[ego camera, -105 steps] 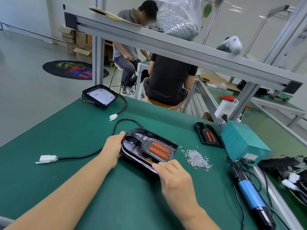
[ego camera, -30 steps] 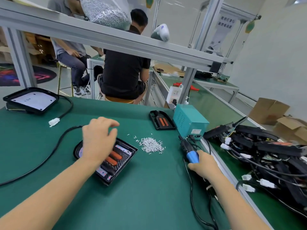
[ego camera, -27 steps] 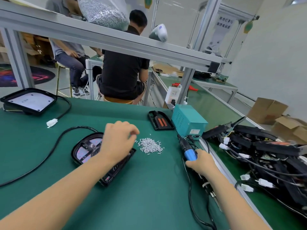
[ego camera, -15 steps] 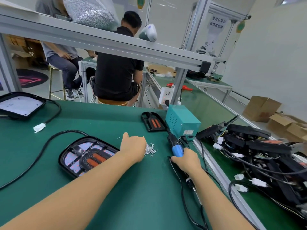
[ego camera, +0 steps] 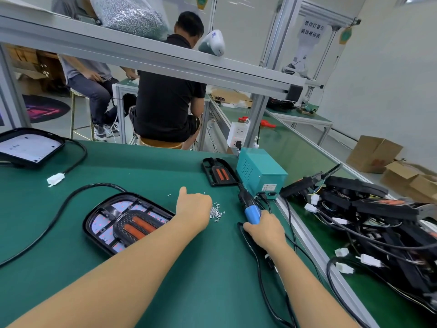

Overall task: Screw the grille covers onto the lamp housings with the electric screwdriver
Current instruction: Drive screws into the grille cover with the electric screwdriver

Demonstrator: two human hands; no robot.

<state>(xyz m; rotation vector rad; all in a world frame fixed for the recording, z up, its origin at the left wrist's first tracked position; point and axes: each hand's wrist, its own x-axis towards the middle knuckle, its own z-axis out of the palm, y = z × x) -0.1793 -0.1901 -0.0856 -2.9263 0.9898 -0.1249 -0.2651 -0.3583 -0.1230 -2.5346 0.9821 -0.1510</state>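
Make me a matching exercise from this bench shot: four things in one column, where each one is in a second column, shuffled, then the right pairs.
Things
1. electric screwdriver
2. loose screws
3. spare grille cover
4. white connector

Places
A. at the end of a black cable, far left of the mat
B. in the right hand's grip
C. beside the teal power box
D. under the left hand's fingers

Pairs: 1-B, 2-D, 3-C, 4-A
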